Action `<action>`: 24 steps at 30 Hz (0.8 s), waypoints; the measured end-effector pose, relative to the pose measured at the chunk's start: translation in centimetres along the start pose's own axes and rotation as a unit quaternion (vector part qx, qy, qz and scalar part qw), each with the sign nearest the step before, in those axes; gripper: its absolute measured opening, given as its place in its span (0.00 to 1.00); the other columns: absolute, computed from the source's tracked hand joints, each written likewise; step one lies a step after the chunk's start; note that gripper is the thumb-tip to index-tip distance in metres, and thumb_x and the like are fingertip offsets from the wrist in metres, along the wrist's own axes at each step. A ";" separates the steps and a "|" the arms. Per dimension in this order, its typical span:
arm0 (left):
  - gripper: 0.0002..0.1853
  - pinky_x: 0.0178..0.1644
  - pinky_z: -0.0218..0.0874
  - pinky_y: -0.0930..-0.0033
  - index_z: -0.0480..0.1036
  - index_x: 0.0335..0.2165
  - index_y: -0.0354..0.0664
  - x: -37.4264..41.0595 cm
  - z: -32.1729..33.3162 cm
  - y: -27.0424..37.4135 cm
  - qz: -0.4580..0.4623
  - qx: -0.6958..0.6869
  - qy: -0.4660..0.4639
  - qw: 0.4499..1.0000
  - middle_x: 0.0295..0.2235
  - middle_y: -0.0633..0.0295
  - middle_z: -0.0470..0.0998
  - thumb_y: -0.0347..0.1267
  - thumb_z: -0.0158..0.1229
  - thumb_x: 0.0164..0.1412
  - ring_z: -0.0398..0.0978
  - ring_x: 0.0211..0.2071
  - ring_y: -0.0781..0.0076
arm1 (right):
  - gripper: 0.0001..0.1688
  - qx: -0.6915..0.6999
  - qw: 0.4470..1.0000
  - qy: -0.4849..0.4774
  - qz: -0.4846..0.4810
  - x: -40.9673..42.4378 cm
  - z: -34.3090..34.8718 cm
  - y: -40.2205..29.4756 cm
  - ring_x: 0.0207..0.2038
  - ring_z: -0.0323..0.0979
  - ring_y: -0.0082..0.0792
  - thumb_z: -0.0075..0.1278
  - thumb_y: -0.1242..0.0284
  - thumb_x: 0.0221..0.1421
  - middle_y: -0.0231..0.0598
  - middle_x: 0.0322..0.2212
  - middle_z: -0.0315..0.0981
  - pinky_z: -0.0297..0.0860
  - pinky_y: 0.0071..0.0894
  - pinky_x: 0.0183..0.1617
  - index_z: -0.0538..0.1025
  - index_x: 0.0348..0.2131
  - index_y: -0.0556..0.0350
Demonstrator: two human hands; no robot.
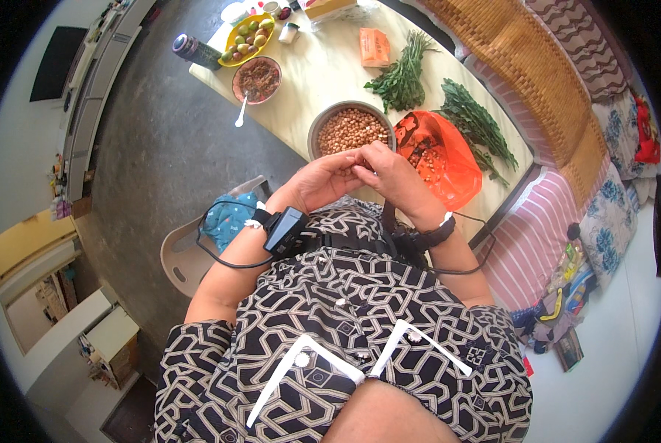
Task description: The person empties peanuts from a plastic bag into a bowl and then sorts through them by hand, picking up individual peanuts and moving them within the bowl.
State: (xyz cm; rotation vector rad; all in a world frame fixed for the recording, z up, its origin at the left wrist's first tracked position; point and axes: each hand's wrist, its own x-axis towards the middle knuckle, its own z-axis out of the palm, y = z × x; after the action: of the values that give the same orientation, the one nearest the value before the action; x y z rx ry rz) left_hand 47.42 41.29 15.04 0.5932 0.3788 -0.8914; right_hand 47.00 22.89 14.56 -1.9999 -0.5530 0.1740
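Note:
My left hand [327, 181] is turned palm up and cupped, with a few small brown kernels, like peanuts, in it. Over that palm bends my right hand [395, 173], its fingertips touching the left fingers; whether they pinch anything is hidden. Just beyond both hands stands a round metal bowl [312, 133], holding many brown kernels [350, 130]. Beside it, near my right hand, a crumpled red plastic bag [457, 171] lies spread wide, with loose kernels and dark bits inside.
Two bunches of leafy greens [402, 80] [477, 119] and an orange packet [375, 47] lie on the marble-patterned table [322, 66]. Further left are a bowl of dark food [261, 77] with a white spoon [241, 113], a yellow fruit dish [232, 41] and a flask [195, 51]. A chair [183, 260] stands left.

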 end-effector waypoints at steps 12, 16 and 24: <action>0.14 0.55 0.63 0.69 0.66 0.47 0.34 0.0 0.1 0.0 0.002 0.024 -0.005 1.000 0.43 0.60 0.72 0.28 0.47 0.64 0.72 0.45 0.72 | 0.09 0.071 0.997 0.029 0.025 -0.4 -0.3 0.2 0.32 0.69 0.46 0.52 0.74 0.50 0.47 0.28 0.67 0.66 0.37 0.35 0.70 0.30 0.61; 0.15 0.55 0.63 0.70 0.65 0.48 0.34 -0.1 -0.2 0.0 -0.013 0.047 -0.026 0.998 0.45 0.60 0.71 0.28 0.47 0.64 0.72 0.46 0.72 | 0.09 0.078 0.997 -0.001 0.025 -0.5 -0.5 0.3 0.32 0.69 0.46 0.52 0.74 0.50 0.48 0.28 0.67 0.66 0.36 0.36 0.70 0.30 0.61; 0.17 0.56 0.62 0.70 0.64 0.51 0.33 -0.2 -0.1 -0.1 -0.003 0.049 -0.020 0.999 0.47 0.59 0.70 0.27 0.46 0.64 0.70 0.49 0.72 | 0.09 0.061 0.997 0.029 0.030 -0.6 -0.1 0.3 0.32 0.70 0.45 0.51 0.73 0.51 0.47 0.28 0.67 0.67 0.36 0.35 0.70 0.29 0.61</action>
State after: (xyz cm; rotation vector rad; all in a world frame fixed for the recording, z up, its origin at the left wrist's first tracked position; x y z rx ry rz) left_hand 47.26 41.43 15.03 0.6640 0.3012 -0.9301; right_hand 46.57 22.43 14.30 -1.8970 -0.4343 0.1823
